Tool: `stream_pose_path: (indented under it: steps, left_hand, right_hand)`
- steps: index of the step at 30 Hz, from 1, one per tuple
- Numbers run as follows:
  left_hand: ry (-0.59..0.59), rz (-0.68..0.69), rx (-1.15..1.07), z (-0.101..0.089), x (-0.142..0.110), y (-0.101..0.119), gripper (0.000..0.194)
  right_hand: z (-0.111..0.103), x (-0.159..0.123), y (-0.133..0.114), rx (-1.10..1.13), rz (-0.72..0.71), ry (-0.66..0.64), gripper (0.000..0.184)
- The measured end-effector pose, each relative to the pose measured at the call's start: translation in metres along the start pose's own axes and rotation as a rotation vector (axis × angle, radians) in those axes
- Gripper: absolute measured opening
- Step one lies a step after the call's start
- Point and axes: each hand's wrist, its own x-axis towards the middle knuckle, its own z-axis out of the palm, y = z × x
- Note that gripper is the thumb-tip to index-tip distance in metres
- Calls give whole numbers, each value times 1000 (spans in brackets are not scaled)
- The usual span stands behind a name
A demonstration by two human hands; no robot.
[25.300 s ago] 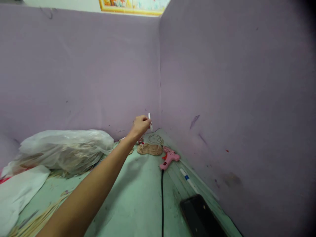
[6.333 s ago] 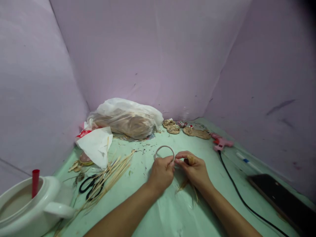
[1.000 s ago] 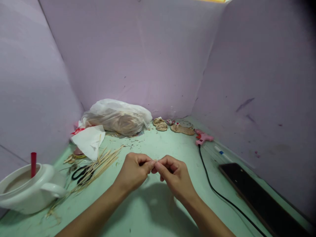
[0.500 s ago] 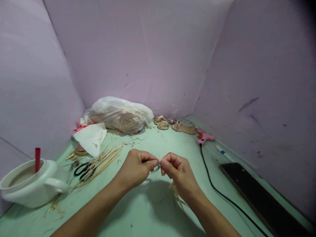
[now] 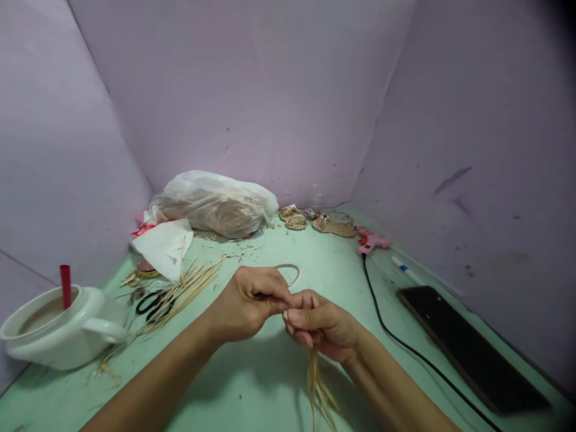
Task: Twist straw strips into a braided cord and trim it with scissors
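My left hand (image 5: 254, 303) is closed, thumb and finger pinched on a thin greyish hoop (image 5: 297, 270) whose curved part shows beyond the fingertips. Against it, fingertips meeting, is my right hand (image 5: 324, 321), closed round a bundle of pale straw-like strands (image 5: 319, 384) that hangs below the palm. A pale bit of strand peeks out at the right thumb tip. Fingers hide where hoop and strands meet.
At left are a white pot (image 5: 58, 336) with a red stick, black-handled scissors (image 5: 150, 303) and loose straw strands (image 5: 198, 285). Behind lies a plastic bag (image 5: 216, 204). At right are a pink glue gun (image 5: 372, 241), its cord (image 5: 391, 336) and a phone (image 5: 468, 348).
The right hand has turned and dropped slightly, so the strands hang lower in plain sight. More of the hoop now shows, above the fingers. The view has shifted slightly.
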Motion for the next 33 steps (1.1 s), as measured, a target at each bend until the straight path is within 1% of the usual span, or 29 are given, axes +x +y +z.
stream_pose_path:
  steps: [3, 5, 8, 10, 11, 12, 13, 15, 16, 18, 20, 21, 22, 24, 25, 27, 30, 33]
  left_hand:
    - [-71, -42, 42, -3, 1, -1, 13]
    - [-79, -95, -2, -4, 1, -5, 23]
    - [-29, -163, -218, 0, 0, -13, 48]
    - [5, -158, -379, 3, -1, -16, 59]
    - [15, -143, -434, 4, -1, -17, 60]
    - [24, -125, -468, 5, -1, -17, 57]
    - [26, -112, -483, 4, -1, -16, 51]
    - [0, -105, -494, 2, -1, -15, 39]
    - [-21, -108, -496, 1, -2, -15, 36]
    - [-64, -120, -489, -2, -2, -14, 32]
    - [-71, -135, -459, -2, -2, -13, 27]
    - [-38, -147, -434, -2, -2, -13, 24]
    - [20, -168, -400, 0, -1, -12, 20]
    - [165, -213, -307, 5, 1, -12, 13]
    - [224, -234, -262, 8, 2, -12, 12]
    - [274, -278, -201, 14, 5, -13, 16]
    - [253, -330, -205, 19, 7, -15, 23]
    - [144, -355, -271, 19, 6, -18, 28]
  right_hand:
    - [2, 2, 1, -194, -60, 108, 13]
    - [2, 9, 7, -300, -121, 225, 13]
    - [-2, 19, 16, -419, -187, 439, 15]
    - [-7, 22, 20, -544, -233, 589, 16]
    - [-9, 22, 20, -609, -268, 661, 14]
    - [-12, 22, 20, -663, -312, 722, 11]
    - [-15, 21, 19, -704, -365, 762, 8]
    - [-19, 18, 16, -746, -492, 825, 10]
    - [-21, 16, 14, -757, -549, 855, 12]
    - [-21, 14, 11, -773, -626, 906, 15]
    - [-20, 13, 10, -770, -669, 940, 16]
    - [-18, 13, 10, -774, -690, 944, 16]
    - [-17, 13, 11, -788, -714, 945, 15]
    - [-13, 13, 14, -845, -765, 943, 14]
    - [-11, 12, 15, -877, -781, 937, 14]
    - [-8, 12, 18, -910, -796, 924, 13]
    - [-5, 11, 20, -921, -811, 914, 12]
    - [-5, 10, 22, -957, -828, 919, 12]
